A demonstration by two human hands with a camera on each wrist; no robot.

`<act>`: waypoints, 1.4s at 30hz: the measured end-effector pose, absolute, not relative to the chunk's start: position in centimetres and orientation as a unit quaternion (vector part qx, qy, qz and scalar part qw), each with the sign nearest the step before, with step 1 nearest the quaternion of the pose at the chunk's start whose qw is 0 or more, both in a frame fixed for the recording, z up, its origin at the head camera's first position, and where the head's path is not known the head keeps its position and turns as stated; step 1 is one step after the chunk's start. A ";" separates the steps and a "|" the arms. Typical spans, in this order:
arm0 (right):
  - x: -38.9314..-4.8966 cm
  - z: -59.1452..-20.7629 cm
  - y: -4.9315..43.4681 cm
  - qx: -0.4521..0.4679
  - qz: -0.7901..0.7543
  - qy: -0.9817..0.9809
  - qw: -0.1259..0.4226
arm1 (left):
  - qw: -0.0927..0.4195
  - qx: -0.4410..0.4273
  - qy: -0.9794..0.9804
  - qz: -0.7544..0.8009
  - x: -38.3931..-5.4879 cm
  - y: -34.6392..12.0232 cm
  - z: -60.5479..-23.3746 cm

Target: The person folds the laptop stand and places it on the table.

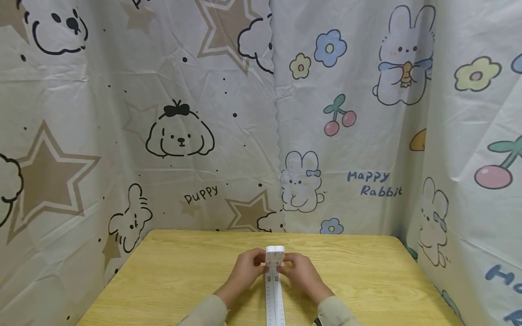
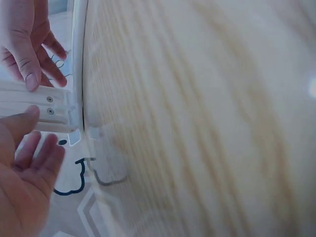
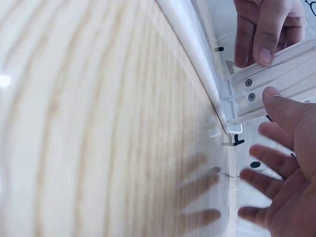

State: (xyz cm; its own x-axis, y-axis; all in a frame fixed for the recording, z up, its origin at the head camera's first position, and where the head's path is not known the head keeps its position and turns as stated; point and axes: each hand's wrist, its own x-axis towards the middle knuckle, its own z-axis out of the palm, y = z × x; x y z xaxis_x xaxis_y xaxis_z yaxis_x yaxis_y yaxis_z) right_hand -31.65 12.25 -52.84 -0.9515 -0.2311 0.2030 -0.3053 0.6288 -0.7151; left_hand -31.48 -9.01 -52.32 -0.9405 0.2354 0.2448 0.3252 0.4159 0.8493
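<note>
A long white plastic piece with two parallel rails (image 1: 274,301) runs toward me along the middle of the table, its far end (image 1: 275,254) standing up as a rounded block. My left hand (image 1: 246,271) holds the left side of that end and my right hand (image 1: 302,272) the right side. Both thumbs lie on its near face, with index fingers partly hidden behind it. In the right wrist view, the right hand (image 3: 296,168) spreads its other fingers away from the piece. Two small screws (image 2: 50,105) show between the thumbs in the left wrist view.
A wood-grain table (image 1: 183,262) lies under the hands. Behind it and at both sides hangs a pale curtain (image 1: 244,149) printed with puppies, rabbits, stars and cherries. The curtain reaches the table's back edge.
</note>
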 end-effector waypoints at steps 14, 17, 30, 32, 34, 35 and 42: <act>-31.9 -52.4 13.4 0.208 0.532 -0.820 -0.044 | -0.017 -0.185 -0.806 -0.562 -31.4 -10.0 -52.1; -31.9 -52.1 13.8 0.225 0.519 -0.823 -0.057 | -0.040 -0.189 -0.804 -0.562 -31.6 -10.4 -52.2; -32.0 -51.7 15.3 0.278 0.487 -0.819 -0.119 | -0.110 -0.230 -0.819 -0.515 -31.3 -11.4 -51.6; -32.0 -51.8 15.5 0.278 0.485 -0.820 -0.123 | -0.121 -0.233 -0.821 -0.506 -31.3 -11.5 -51.5; -32.0 -51.8 15.5 0.274 0.485 -0.821 -0.126 | -0.127 -0.235 -0.824 -0.499 -31.2 -11.6 -51.4; -32.0 -51.7 15.5 0.274 0.485 -0.821 -0.126 | -0.128 -0.237 -0.827 -0.493 -31.2 -11.6 -51.4; -31.8 -51.8 15.2 0.278 0.486 -0.817 -0.137 | -0.137 -0.260 -0.827 -0.479 -31.0 -12.0 -51.2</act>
State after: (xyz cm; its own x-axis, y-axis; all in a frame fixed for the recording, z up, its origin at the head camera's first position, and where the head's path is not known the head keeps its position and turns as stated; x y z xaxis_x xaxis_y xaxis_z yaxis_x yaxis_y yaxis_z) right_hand -31.80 15.16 -51.83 -0.8075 -0.5880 0.0464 -0.3216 0.3729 -0.8703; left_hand -30.99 -12.03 -51.16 -0.8274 0.5611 0.0222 0.2985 0.4059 0.8638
